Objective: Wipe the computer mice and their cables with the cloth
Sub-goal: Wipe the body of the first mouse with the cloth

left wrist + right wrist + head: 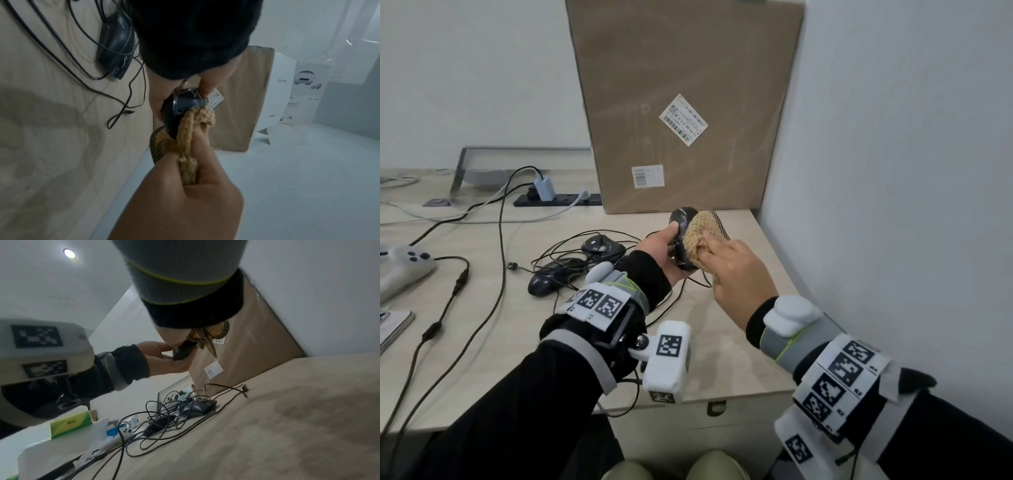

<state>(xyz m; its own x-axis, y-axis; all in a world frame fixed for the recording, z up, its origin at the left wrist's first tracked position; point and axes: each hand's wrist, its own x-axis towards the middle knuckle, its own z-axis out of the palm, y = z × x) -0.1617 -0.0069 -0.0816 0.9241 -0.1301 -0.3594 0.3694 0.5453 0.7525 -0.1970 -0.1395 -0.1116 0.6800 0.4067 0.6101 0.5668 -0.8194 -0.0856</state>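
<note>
My left hand (667, 245) grips a black computer mouse (683, 236) above the wooden table (739, 356), its cable (681, 291) hanging to the tabletop. My right hand (726, 263) holds a tan knitted cloth (703, 228) bunched against the mouse's right side. In the left wrist view the cloth (197, 120) wraps the lower end of the mouse (174, 112), pinched in the right hand (185, 181). In the right wrist view the left hand (164, 360) cups the mouse (182, 352) under the cloth (205, 335). Two more black mice (602, 247) (548, 281) lie among tangled cables.
A tall cardboard box (681, 102) stands just behind the hands, and a white wall (893, 171) closes the right side. A power strip (558, 200), a white game controller (407, 263) and loose cables (500, 240) lie to the left. The table's front edge (705, 399) is near.
</note>
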